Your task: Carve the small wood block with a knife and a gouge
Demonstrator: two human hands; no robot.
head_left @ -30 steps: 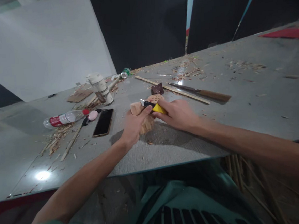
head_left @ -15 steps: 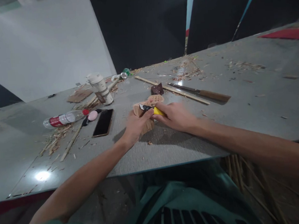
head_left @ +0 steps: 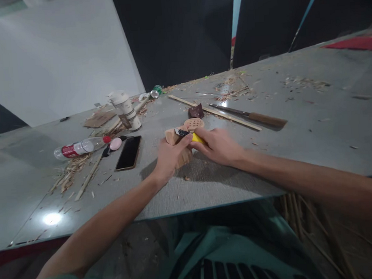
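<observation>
Wooden block sits mid-worktop, your left hand clamped on its near side. Your right hand grips a yellow utility knife, blade on the block. Phone lies left, long knife far right.

At left on the table lie a phone, a plastic bottle and a paper cup; a long knife lies upper right.
</observation>
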